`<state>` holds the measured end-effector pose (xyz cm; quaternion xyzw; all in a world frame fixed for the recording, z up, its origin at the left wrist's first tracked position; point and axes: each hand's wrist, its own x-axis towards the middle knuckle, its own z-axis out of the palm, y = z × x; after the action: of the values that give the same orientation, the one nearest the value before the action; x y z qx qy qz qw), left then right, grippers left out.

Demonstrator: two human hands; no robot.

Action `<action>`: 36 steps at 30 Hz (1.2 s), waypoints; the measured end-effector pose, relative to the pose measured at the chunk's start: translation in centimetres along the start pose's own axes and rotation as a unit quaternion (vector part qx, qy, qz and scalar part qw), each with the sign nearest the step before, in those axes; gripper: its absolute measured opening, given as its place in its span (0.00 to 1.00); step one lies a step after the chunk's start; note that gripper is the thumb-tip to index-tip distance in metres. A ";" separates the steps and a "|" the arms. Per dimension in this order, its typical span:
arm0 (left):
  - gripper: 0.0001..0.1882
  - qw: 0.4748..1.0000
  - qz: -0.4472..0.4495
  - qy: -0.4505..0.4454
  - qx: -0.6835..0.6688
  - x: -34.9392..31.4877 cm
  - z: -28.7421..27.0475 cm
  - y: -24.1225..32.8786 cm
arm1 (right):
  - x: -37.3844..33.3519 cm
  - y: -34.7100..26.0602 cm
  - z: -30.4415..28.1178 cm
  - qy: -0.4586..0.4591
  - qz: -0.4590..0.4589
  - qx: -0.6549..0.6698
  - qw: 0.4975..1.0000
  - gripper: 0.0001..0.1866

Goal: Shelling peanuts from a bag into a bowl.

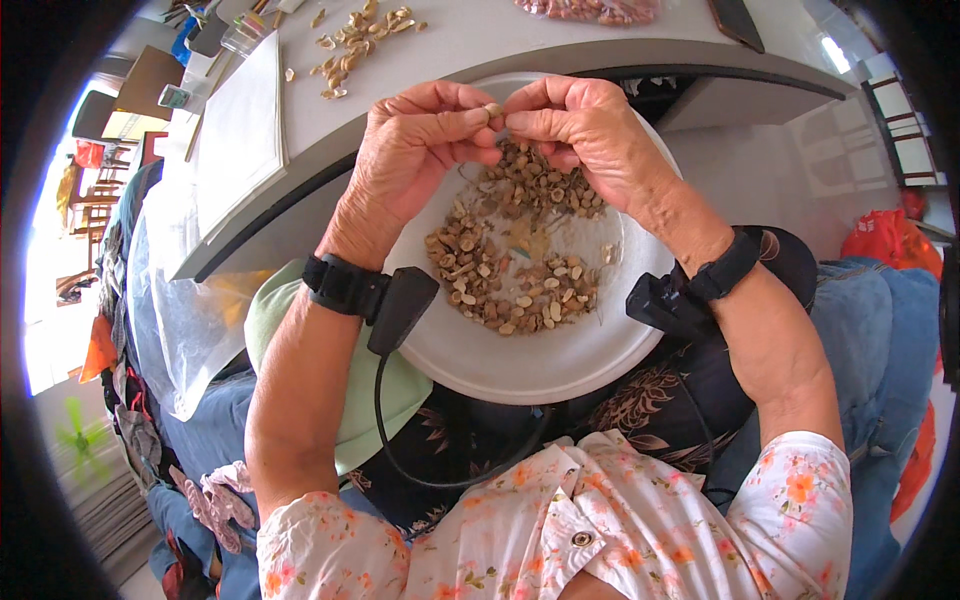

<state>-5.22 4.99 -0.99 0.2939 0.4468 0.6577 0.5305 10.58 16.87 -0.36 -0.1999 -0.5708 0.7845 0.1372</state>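
Over the far rim of a white basin [540, 388], my hands meet fingertip to fingertip. My left hand [425, 130] pinches a small tan peanut [494, 111] between thumb and forefinger. From the other side, my right hand [575, 120] closes thumb and forefinger at the same peanut, its tips partly hiding it. Beneath them, the basin holds a heap of broken brown peanut shells [475, 255] with dry bits of stem. The basin rests on my lap, partly under the table edge.
Loose shell pieces [365, 40] lie on the grey table [450, 45]. Behind are a clear bag of reddish kernels [590, 10] and a dark phone-like slab [737, 22]. White papers [240, 120] sit at the left edge. An open drawer [750, 100] juts out at right.
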 end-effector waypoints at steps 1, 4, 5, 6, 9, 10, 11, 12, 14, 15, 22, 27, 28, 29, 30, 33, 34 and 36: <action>0.07 1.000 0.001 0.001 0.000 -0.1 0.1 0.0 | 0.0 0.0 0.2 0.022 -0.026 -0.029 0.999 0.06; 0.07 1.000 -0.003 0.018 0.003 -0.1 0.5 -0.1 | 0.0 0.1 0.3 0.047 -0.048 -0.058 0.996 0.05; 0.07 1.000 -0.002 0.027 0.009 -0.1 0.5 -0.2 | 0.0 0.1 0.3 0.048 -0.048 -0.060 0.996 0.05; 0.06 0.999 -0.001 0.035 0.015 -0.1 0.6 -0.2 | 0.0 0.1 0.3 0.043 -0.057 -0.057 0.996 0.06; 0.06 0.999 0.011 0.038 0.027 -0.1 1.1 0.0 | 0.0 0.2 0.5 0.049 -0.067 -0.054 0.995 0.05; 0.06 0.999 0.011 0.039 0.028 -0.2 1.2 0.0 | 0.0 0.3 0.6 0.059 -0.067 -0.051 0.995 0.05; 0.07 0.998 0.014 0.042 0.042 -0.2 1.2 0.1 | 0.1 0.3 0.6 0.058 -0.067 -0.051 0.995 0.05; 0.07 0.997 0.017 0.043 0.056 -0.2 1.4 0.1 | 0.1 0.3 0.6 0.059 -0.070 -0.059 0.994 0.05; 0.07 0.995 0.021 0.043 0.091 -0.3 1.7 0.3 | 0.0 0.1 0.6 0.061 -0.072 -0.067 0.993 0.05; 0.08 0.991 0.022 0.045 0.126 -0.4 1.8 0.3 | -0.2 -0.1 0.8 0.064 -0.081 -0.085 0.991 0.06; 0.08 0.971 0.051 0.057 0.225 -0.7 2.1 0.7 | -0.2 -0.1 0.9 0.071 -0.105 -0.161 0.979 0.06; 0.08 0.954 0.061 0.051 0.288 -0.8 2.1 1.0 | -0.1 0.4 0.9 0.068 -0.093 -0.171 0.978 0.06; 0.08 0.955 0.061 0.051 0.287 -0.8 2.1 1.1 | -0.1 0.4 0.9 0.068 -0.093 -0.172 0.978 0.06; 0.08 0.954 0.053 0.048 0.291 -0.9 2.2 1.2 | -0.1 0.5 0.9 0.068 -0.093 -0.173 0.978 0.06; 0.08 0.954 0.045 0.045 0.294 -0.9 2.3 1.3 | -0.1 0.5 0.9 0.068 -0.094 -0.178 0.977 0.07; 0.08 0.951 0.038 0.050 0.301 -0.8 2.3 1.2 | 0.1 0.8 0.7 0.065 -0.099 -0.182 0.976 0.07; 0.08 0.951 0.039 0.050 0.302 -0.7 2.2 1.2 | 0.2 0.9 0.7 0.063 -0.102 -0.180 0.976 0.07; 0.09 0.947 0.033 0.035 0.319 -0.7 1.7 1.0 | 0.2 0.8 0.7 0.063 -0.091 -0.181 0.977 0.07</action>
<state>-4.01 4.78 0.72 0.4392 0.6416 0.5075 0.3713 10.09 16.06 -0.97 -0.2179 -0.7093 0.6382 0.2053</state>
